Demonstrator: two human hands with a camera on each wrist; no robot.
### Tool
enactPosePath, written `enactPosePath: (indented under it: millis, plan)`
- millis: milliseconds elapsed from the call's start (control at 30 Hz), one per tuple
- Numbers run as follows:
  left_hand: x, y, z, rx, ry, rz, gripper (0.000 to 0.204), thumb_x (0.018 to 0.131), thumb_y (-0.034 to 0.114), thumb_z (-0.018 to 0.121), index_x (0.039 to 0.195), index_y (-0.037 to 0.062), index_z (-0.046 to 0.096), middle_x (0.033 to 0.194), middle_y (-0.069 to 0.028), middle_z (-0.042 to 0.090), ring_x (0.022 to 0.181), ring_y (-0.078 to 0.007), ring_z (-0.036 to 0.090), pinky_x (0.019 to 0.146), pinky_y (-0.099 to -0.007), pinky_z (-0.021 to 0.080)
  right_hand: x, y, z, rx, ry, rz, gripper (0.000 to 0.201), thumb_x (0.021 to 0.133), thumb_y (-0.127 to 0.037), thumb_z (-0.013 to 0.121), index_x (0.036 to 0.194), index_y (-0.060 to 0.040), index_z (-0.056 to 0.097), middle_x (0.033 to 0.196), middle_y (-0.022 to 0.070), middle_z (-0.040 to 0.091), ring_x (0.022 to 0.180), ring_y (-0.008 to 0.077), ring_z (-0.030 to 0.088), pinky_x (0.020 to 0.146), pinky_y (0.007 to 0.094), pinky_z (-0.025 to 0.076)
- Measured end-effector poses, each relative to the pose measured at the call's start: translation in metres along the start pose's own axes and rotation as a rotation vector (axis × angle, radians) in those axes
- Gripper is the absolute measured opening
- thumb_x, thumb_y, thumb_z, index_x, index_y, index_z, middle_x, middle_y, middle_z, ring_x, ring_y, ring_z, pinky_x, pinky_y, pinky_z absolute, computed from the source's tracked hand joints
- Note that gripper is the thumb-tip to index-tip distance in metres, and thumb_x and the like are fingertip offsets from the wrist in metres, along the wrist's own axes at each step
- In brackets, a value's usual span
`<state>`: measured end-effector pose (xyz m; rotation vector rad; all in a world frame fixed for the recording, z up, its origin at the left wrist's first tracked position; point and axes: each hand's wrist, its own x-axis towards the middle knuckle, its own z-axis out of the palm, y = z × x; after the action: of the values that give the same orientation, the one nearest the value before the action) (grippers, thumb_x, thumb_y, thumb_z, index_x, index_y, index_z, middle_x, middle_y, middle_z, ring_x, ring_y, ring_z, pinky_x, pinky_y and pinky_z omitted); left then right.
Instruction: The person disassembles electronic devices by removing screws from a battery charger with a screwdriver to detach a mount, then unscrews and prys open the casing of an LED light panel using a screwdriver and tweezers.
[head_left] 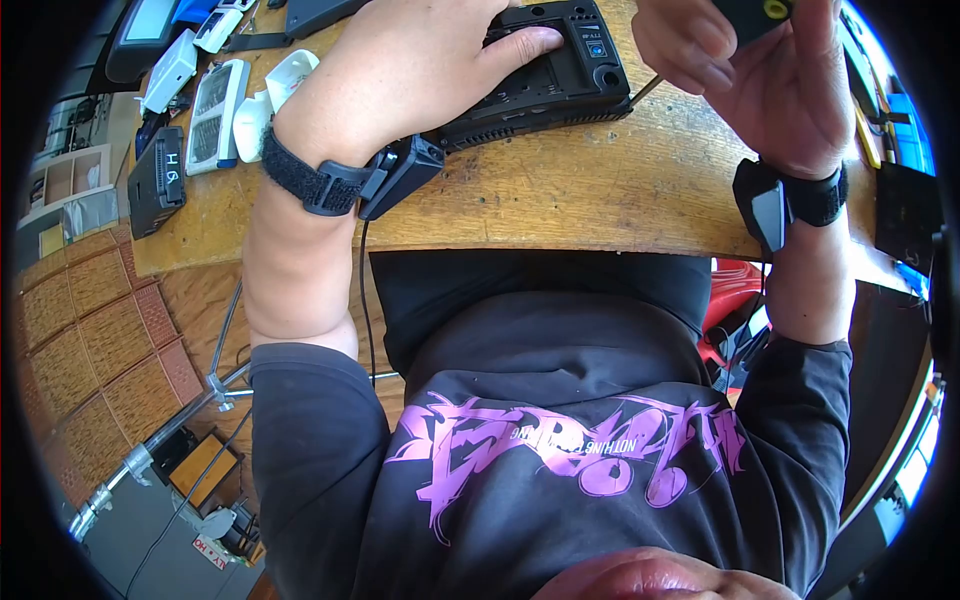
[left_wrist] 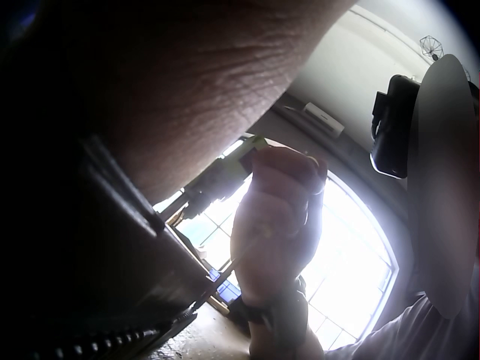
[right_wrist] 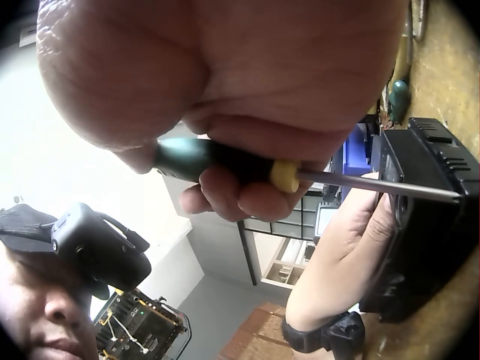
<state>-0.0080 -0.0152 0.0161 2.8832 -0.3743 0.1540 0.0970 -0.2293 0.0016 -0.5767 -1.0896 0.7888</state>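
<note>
A black plastic device housing (head_left: 545, 100) with vents along its side and a small square blue-marked part lies on the wooden table. My left hand (head_left: 400, 75) holds it from above, thumb along its top; the other fingers are mostly hidden. In my right hand (head_left: 785, 95) I grip a screwdriver (right_wrist: 255, 169) with a green and black handle and yellow collar. Its metal shaft (right_wrist: 375, 184) points at the housing, with the tip at the housing's right corner in the head view. In the left wrist view, the right hand (left_wrist: 277, 217) appears against a bright window.
White-framed instruments (head_left: 217, 115) and a white plastic piece (head_left: 255, 125) stand on the table left of my forearm. A black box (head_left: 158, 185) marked in white sits at the left edge. Another green-handled tool (right_wrist: 400, 97) lies on the table. A red object (head_left: 733, 290) is below.
</note>
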Motion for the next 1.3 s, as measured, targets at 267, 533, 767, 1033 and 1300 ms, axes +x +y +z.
enactPosePath:
  millis: [267, 533, 767, 1033, 1300]
  plan:
    - [0.0, -0.001, 0.001, 0.007, 0.009, 0.021, 0.04, 0.102, 0.036, 0.062, 0.104, -0.0039, 0.068, 0.099, -0.0217, 0.064, 0.096, -0.0378, 0.065, 0.085, -0.043, 0.053, 0.001, -0.007, -0.008, -0.1, -0.113, 0.013, 0.066, 0.111, -0.059, 0.011, 0.115, -0.0069, 0.051, 0.082, 0.0046, 0.053, 0.061, 0.0115, 0.047, 0.058, 0.0252, 0.043]
    - [0.0, -0.001, 0.001, -0.009, 0.017, 0.026, 0.04, 0.102, 0.036, 0.063, 0.105, -0.0042, 0.067, 0.099, -0.0219, 0.064, 0.096, -0.038, 0.064, 0.085, -0.0435, 0.053, 0.004, -0.013, -0.002, -0.167, -0.046, 0.027, 0.062, 0.111, -0.059, 0.01, 0.111, -0.0102, 0.048, 0.078, 0.0011, 0.051, 0.06, 0.0114, 0.046, 0.057, 0.0253, 0.041]
    - [0.0, -0.001, 0.002, 0.01, 0.01, 0.015, 0.041, 0.102, 0.036, 0.062, 0.104, -0.0042, 0.067, 0.099, -0.0222, 0.064, 0.096, -0.0383, 0.064, 0.084, -0.0437, 0.053, 0.002, -0.004, -0.005, -0.166, -0.044, -0.047, 0.064, 0.11, -0.061, 0.011, 0.097, -0.0125, 0.05, 0.075, 0.0002, 0.048, 0.059, 0.0113, 0.045, 0.056, 0.0248, 0.041]
    - [0.0, -0.001, 0.002, 0.01, 0.02, 0.029, 0.041, 0.102, 0.036, 0.062, 0.103, -0.0043, 0.067, 0.098, -0.0224, 0.063, 0.095, -0.0389, 0.064, 0.084, -0.0436, 0.053, 0.001, -0.013, -0.018, -0.082, -0.076, 0.045, 0.062, 0.11, -0.062, 0.011, 0.111, -0.0126, 0.048, 0.079, 0.0006, 0.05, 0.061, 0.0114, 0.048, 0.057, 0.0246, 0.042]
    - [-0.002, 0.0, 0.001, 0.001, 0.031, 0.036, 0.04, 0.102, 0.035, 0.063, 0.104, -0.0041, 0.067, 0.099, -0.022, 0.064, 0.096, -0.0386, 0.064, 0.085, -0.0435, 0.053, 0.003, -0.003, -0.028, -0.093, -0.246, -0.048, 0.06, 0.111, -0.06, 0.013, 0.113, -0.0116, 0.049, 0.085, 0.0038, 0.055, 0.061, 0.0129, 0.052, 0.058, 0.0253, 0.046]
